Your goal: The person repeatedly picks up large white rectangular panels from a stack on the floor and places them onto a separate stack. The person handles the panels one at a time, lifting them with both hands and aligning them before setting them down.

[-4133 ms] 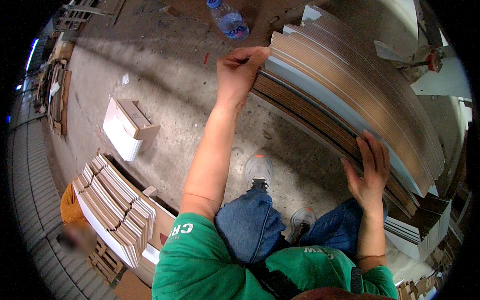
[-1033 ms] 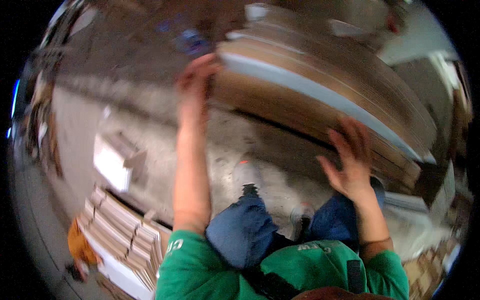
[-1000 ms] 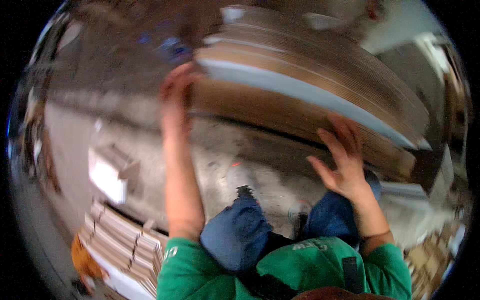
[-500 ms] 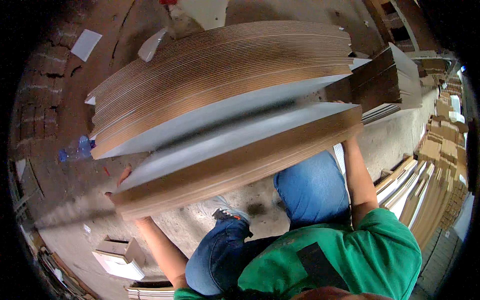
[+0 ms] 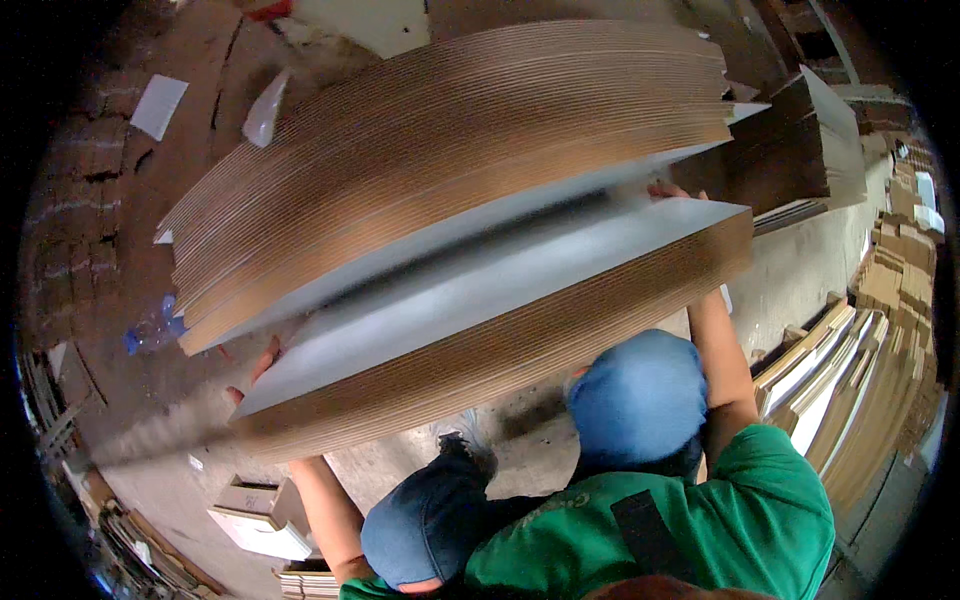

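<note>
Between my two hands is a thick bundle of flat cardboard sheets (image 5: 500,350), with brown corrugated edges and a white face, slanting up to the right across my view. My left hand (image 5: 262,368) grips its left end; fingertips show past the white face and the rest is behind the bundle. At the far right end, fingers of my right hand (image 5: 670,191) curl over the top edge, while the palm is hidden. Just beyond stands a larger stack of cardboard sheets (image 5: 450,140), also white on the face toward me. A dark gap separates the two over most of their length.
A clear bottle with blue parts (image 5: 155,328) lies left of the large stack. An open carton (image 5: 262,512) sits at lower left. Folded cardboard (image 5: 840,385) is piled on the right, and a dark upright cardboard piece (image 5: 770,145) stands behind my right hand.
The held bundle sits slightly farther right and its left end is lower in view. More of its white face and of my right fingers shows. My shoe is now mostly covered.
</note>
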`<move>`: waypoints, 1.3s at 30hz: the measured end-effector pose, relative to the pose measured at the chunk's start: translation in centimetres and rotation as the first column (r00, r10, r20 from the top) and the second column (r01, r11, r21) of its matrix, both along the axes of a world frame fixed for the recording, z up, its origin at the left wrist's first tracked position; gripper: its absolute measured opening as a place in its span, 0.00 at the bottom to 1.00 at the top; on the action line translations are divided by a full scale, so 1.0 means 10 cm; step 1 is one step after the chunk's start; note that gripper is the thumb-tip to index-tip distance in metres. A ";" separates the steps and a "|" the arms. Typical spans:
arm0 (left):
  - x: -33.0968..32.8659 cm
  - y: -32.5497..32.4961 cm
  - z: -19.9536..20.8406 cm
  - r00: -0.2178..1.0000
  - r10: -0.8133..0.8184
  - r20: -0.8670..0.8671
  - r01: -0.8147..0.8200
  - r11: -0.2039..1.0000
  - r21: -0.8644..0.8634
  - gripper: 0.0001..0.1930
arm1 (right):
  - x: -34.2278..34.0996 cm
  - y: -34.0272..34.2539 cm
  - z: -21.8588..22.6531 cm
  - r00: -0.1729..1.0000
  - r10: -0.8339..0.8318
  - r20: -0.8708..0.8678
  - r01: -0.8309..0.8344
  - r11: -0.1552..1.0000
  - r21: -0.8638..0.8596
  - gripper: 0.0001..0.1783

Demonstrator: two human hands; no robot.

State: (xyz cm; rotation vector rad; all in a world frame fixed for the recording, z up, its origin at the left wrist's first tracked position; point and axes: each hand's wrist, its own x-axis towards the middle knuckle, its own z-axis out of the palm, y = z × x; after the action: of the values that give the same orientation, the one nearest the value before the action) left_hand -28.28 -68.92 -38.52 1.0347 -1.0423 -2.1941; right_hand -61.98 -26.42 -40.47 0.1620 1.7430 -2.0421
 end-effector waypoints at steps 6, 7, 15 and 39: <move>0.00 -0.10 -0.18 0.979 -0.122 0.164 0.163 0.951 -0.263 0.36 | -0.07 0.18 -0.06 0.976 0.215 -0.020 -0.215 0.977 -0.002 0.34; 0.02 -0.15 -0.21 0.976 -0.126 0.178 0.175 0.940 -0.292 0.36 | -0.08 0.22 -0.09 0.980 0.192 0.060 -0.182 0.973 -0.145 0.34; -0.19 -0.10 -0.13 0.983 0.055 0.176 -0.008 0.966 -0.257 0.34 | -0.16 0.21 -0.29 0.987 0.152 -0.048 -0.156 0.982 -0.107 0.24; 0.40 0.35 0.73 0.799 0.262 0.541 -0.216 0.965 -0.149 0.31 | 0.39 0.91 0.12 0.893 -0.298 0.337 0.396 0.877 -0.271 0.23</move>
State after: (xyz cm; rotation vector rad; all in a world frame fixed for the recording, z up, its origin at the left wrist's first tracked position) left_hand -24.31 -65.46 -31.19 1.7300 -1.1453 -1.6582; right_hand -58.03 -17.34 -39.25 0.6758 1.2346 -2.3935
